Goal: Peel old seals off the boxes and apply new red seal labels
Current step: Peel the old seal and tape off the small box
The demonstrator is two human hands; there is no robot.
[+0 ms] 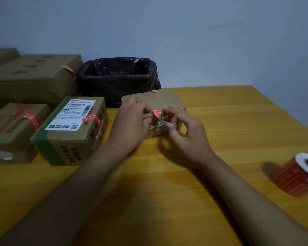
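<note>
A small brown cardboard box (169, 100) lies on the yellow wooden table (220, 121) in front of me. A red seal (156, 113) sits on its near top edge, partly lifted, with white scraps on the box's front face. My left hand (132, 125) grips the box's left side, fingertips beside the seal. My right hand (185, 134) pinches the white peeled end of the seal and pulls it away from the box. A roll of red seal labels (299, 174) lies on its side at the right.
Several cardboard boxes with red seals stand at the left, the nearest (73, 132) bearing a white shipping label. A bin lined with a black bag (117, 79) stands behind the small box. The table's right edge runs diagonally near the roll.
</note>
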